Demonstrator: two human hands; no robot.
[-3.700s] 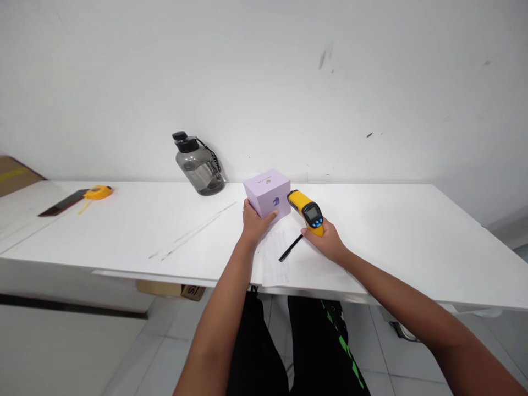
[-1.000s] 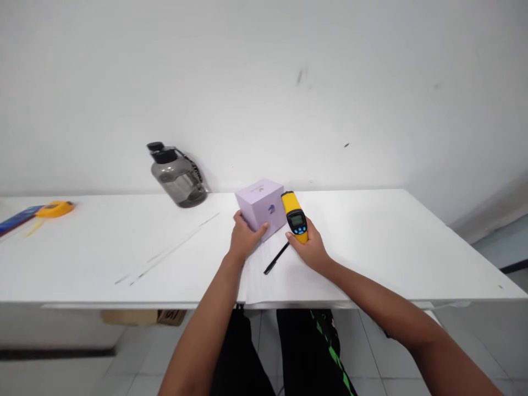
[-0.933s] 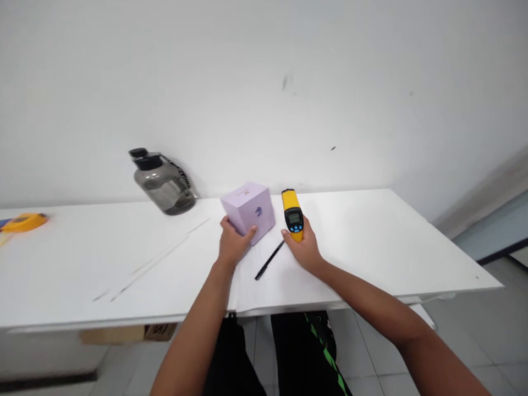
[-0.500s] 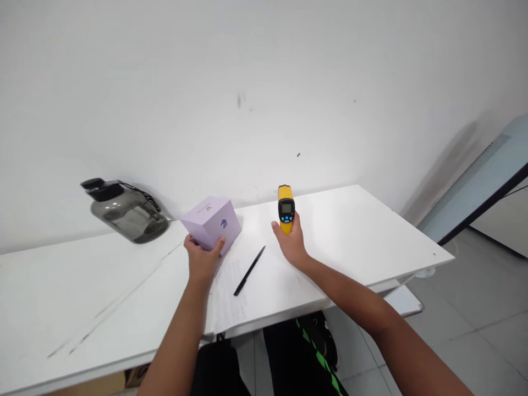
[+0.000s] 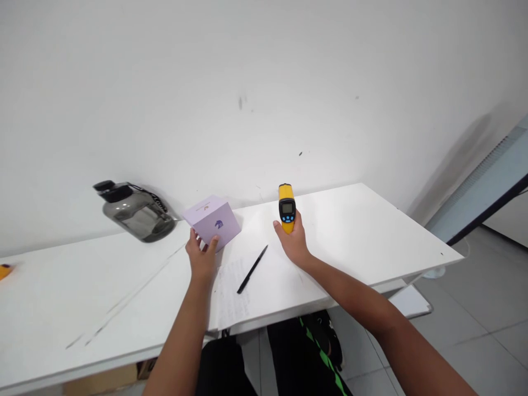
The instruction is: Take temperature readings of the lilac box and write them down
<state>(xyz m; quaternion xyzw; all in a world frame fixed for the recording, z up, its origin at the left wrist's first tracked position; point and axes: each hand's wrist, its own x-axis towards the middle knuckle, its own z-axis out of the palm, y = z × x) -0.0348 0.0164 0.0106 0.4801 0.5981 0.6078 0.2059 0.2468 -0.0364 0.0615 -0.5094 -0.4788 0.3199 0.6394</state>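
My left hand (image 5: pixel 202 256) grips the near lower edge of a lilac box (image 5: pixel 220 224) with a small purple emblem on its front. Thumb and fingers press on two sides of the box, which stands on the table by the wall. A yellow and black infrared thermometer (image 5: pixel 287 208) is upright in my right hand (image 5: pixel 293 239), its small screen and blue buttons facing me. My fingers wrap round its handle. Between the two hands lie a black pen (image 5: pixel 252 269) and a sheet of paper with faint writing (image 5: pixel 231 300).
A grey transparent water bottle (image 5: pixel 138 214) with a black cap and strap stands at the back left. The white table (image 5: pixel 350 236) runs along the wall. At the far left edge shows part of an orange-yellow object (image 5: pixel 5 271). A pale blue panel (image 5: pixel 482 187) leans at the right.
The lilac box has turned slightly under my left hand. My view has shifted a little to the left, bringing the orange-yellow object into sight. My right hand still holds the thermometer upright.
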